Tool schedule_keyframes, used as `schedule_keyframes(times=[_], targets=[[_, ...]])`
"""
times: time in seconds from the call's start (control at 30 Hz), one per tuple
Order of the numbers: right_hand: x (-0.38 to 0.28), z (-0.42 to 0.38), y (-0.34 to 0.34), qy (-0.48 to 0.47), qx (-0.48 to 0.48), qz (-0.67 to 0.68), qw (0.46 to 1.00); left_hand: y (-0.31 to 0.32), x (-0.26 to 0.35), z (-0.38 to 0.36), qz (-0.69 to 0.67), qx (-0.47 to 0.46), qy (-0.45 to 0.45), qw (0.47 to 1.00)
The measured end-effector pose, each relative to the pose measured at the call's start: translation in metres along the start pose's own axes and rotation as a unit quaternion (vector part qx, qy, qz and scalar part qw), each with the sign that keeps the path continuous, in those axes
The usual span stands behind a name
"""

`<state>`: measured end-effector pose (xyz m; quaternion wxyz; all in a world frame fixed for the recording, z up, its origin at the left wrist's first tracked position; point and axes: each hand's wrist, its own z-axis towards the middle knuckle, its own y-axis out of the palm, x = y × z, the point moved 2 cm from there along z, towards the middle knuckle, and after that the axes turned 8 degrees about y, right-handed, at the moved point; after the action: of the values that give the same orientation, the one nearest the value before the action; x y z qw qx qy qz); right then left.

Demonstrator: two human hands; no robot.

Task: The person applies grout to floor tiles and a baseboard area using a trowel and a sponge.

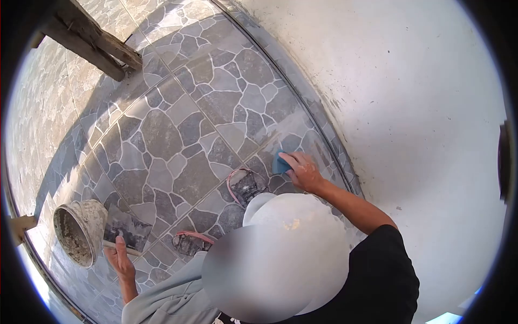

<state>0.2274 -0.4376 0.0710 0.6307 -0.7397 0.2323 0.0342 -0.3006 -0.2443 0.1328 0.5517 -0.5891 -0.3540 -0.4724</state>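
My left hand [122,262] is closed around the handle of a flat rectangular trowel [125,224] smeared with dark grey paste, held beside the bucket. My right hand [305,171] grips a small blue scraper [280,163] at the floor tiles near the wall; fingers cover part of it, so its full shape is hidden. Under it lies the stone-patterned tile floor [189,127], with pale joints between grey shapes. Some pale residue shows on the right fingers.
A mortar-crusted bucket [82,229] stands tilted in view at the left. My sandalled feet [247,186] are between the hands. A dark slot [294,92] runs along the white wall [410,92]. Wooden posts [91,43] rise at the upper left.
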Motion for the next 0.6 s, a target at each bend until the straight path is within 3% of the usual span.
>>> schedule_keyframes(times=[0.03,0.07,0.17,0.23,0.27,0.33,0.43,0.5,0.57,0.6], targets=[[0.007,0.007,0.011,0.006,0.005,0.008,1.000,-0.010,0.013,0.015,0.031,0.015,0.018,0.999],[0.010,0.015,0.017,-0.009,0.032,0.003,0.999,-0.045,0.009,0.033,0.100,-0.107,-0.011,0.989],[0.053,0.083,0.022,-0.005,0.151,-0.006,0.989,-0.041,0.041,0.084,0.164,-0.123,-0.022,0.979],[0.081,0.145,0.015,0.066,0.269,-0.022,0.961,-0.038,0.041,0.116,0.219,-0.129,-0.018,0.967],[0.083,0.154,0.018,0.069,0.270,-0.012,0.960,-0.034,0.035,0.126,0.229,-0.131,-0.015,0.964],[0.075,0.164,0.015,0.133,0.314,0.007,0.940,-0.025,0.036,0.154,0.381,-0.192,-0.012,0.904],[0.056,0.076,0.033,0.039,0.147,0.063,0.986,-0.012,0.040,0.162,0.425,-0.203,-0.017,0.882],[0.087,0.056,0.030,0.073,0.169,0.063,0.981,-0.006,0.041,0.166,0.443,-0.230,0.016,0.866],[0.107,0.060,0.025,0.108,0.176,0.050,0.977,0.014,0.048,0.183,0.437,-0.261,-0.010,0.861],[0.121,0.088,0.021,0.139,0.247,0.053,0.957,0.024,0.049,0.195,0.425,-0.274,-0.018,0.862]])
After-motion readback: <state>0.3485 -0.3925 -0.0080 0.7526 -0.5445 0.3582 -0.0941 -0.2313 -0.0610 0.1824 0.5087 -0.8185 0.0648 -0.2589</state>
